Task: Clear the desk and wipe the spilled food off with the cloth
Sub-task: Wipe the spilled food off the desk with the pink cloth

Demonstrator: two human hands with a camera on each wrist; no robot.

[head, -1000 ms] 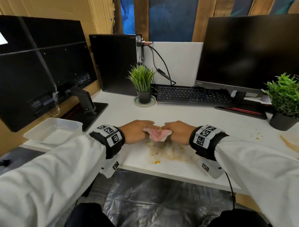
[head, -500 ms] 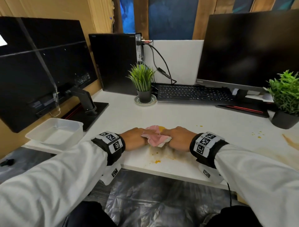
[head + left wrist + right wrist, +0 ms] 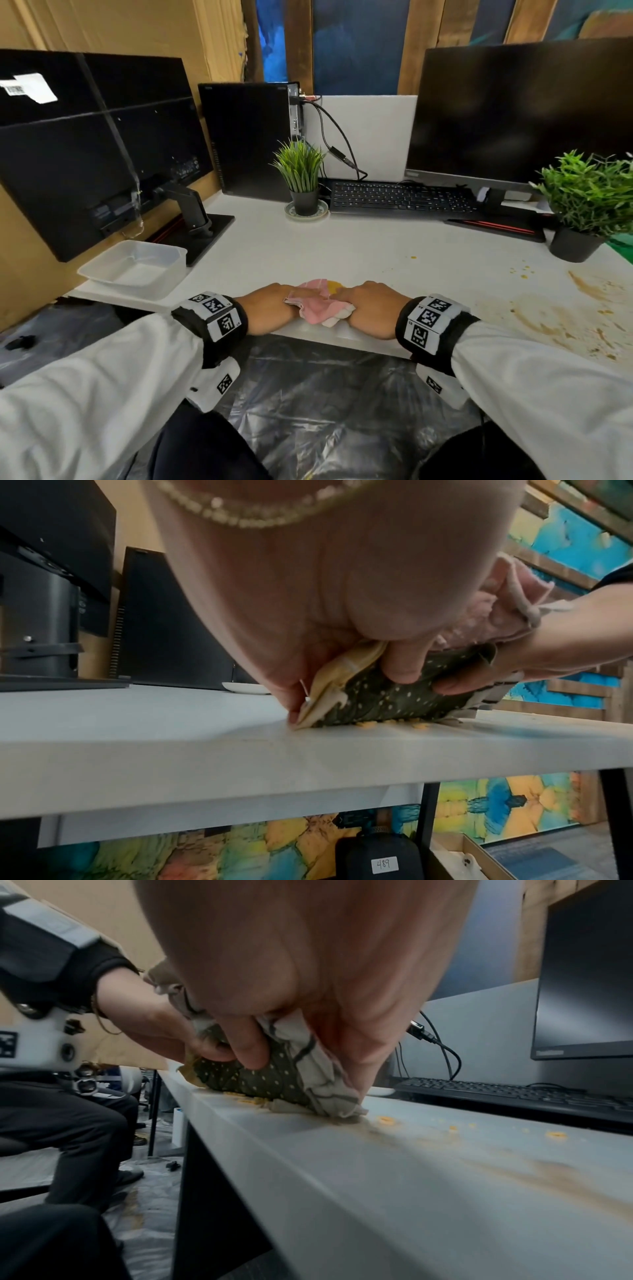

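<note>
Both hands, left hand and right hand, clamp the bunched cloth at lower centre of the frame, now dragged back to the desk edge; the patch there looks cleaner, while smears remain lower right.

White long sleeves, black wristbands bearing square-coded white tags, dark trousers

An office workstation is showing here: a white rectangular desk is carrying a wide black monitor at its far right corner, a black keyboard along the far edge, an upright black desktop computer with plugged cables, and a second black monitor standing at the left edge.
</note>
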